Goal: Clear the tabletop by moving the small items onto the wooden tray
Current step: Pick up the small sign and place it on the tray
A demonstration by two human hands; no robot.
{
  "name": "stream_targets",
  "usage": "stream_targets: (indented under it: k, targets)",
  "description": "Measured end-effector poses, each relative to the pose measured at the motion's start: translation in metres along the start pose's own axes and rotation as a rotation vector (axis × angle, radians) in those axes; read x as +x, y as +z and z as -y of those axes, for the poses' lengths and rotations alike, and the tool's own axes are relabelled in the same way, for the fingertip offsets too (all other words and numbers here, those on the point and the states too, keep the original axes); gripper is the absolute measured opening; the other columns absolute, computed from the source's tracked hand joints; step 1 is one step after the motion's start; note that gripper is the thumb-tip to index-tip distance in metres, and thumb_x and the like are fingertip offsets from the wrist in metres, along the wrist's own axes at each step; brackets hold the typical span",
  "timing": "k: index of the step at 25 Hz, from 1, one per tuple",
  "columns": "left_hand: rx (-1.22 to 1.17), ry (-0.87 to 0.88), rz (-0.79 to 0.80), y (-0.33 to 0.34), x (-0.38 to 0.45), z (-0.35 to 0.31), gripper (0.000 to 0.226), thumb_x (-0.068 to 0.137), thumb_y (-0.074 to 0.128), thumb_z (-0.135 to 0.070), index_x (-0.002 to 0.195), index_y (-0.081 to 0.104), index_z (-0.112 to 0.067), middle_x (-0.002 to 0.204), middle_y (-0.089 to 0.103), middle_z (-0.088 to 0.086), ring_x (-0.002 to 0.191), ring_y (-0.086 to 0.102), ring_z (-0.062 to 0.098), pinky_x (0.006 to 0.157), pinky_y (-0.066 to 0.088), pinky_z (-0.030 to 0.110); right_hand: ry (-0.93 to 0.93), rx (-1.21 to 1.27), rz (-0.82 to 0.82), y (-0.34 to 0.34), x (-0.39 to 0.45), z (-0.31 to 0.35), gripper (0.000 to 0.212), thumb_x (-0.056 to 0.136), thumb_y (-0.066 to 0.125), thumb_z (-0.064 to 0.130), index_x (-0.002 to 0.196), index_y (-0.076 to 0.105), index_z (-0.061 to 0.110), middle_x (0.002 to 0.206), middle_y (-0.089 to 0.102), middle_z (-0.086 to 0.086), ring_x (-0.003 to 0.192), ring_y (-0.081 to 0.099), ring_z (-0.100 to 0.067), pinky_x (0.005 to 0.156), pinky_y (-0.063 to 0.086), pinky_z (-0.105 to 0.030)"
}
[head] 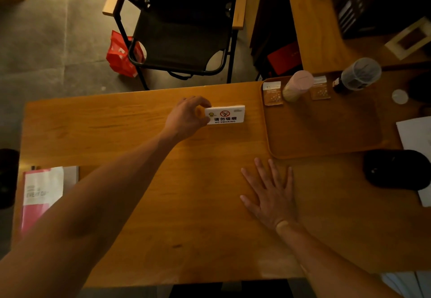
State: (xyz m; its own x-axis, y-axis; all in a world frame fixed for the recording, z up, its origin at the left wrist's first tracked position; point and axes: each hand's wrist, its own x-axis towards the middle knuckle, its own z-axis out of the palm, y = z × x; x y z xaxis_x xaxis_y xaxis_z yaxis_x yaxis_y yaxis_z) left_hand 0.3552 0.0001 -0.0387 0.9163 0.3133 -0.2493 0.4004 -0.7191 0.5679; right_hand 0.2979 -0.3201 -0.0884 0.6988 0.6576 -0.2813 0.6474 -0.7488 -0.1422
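A white "NO SMOKING" sign [227, 114] stands on the wooden table [140, 157], left of the wooden tray [326, 134]. My left hand [186, 117] pinches the sign's left end between thumb and fingers. Flat on the table, fingers spread, lies my right hand [270, 195], just in front of the tray's near-left corner; it holds nothing. On the tray's far edge stand a pink-lidded toothpick jar [297, 85] and two small sachets [272, 93], [320, 87].
A clear-capped dark bottle [356, 76] and a small round lid [400, 96] sit right of the tray. Near the right edge are a black object [396, 169] and white paper [417, 134]. A pink booklet [42, 195] lies at the left. A black chair [184, 29] stands behind the table.
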Motion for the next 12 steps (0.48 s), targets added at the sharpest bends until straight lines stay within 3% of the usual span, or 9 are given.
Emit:
stream_targets:
  k: [6,12]
  targets:
    - [-0.089,-0.035,0.012,0.001,-0.012,-0.001,0.031,0.082,0.072,-0.022,0.109,0.058,-0.029,0.118,0.059,-0.004,0.111,0.050,0.014,0.084,0.048,0.030,-0.008,0.004,0.005,-0.001,0.000,0.000,0.071,0.089,0.025,0.073,0.152,0.009,0.045,0.165,0.001,0.003,0.151,0.001,-0.028,0.112,0.001,-0.067]
    - [-0.246,-0.057,-0.013,0.009,-0.028,-0.006,0.029,0.084,0.071,-0.022,0.108,0.056,-0.031,0.121,0.058,-0.003,0.116,0.050,0.013,0.077,0.041,0.016,0.027,0.050,-0.014,-0.001,-0.007,-0.012,0.064,0.093,0.023,0.067,0.152,0.013,0.044,0.164,0.006,0.006,0.151,0.005,-0.023,0.113,0.003,-0.067]
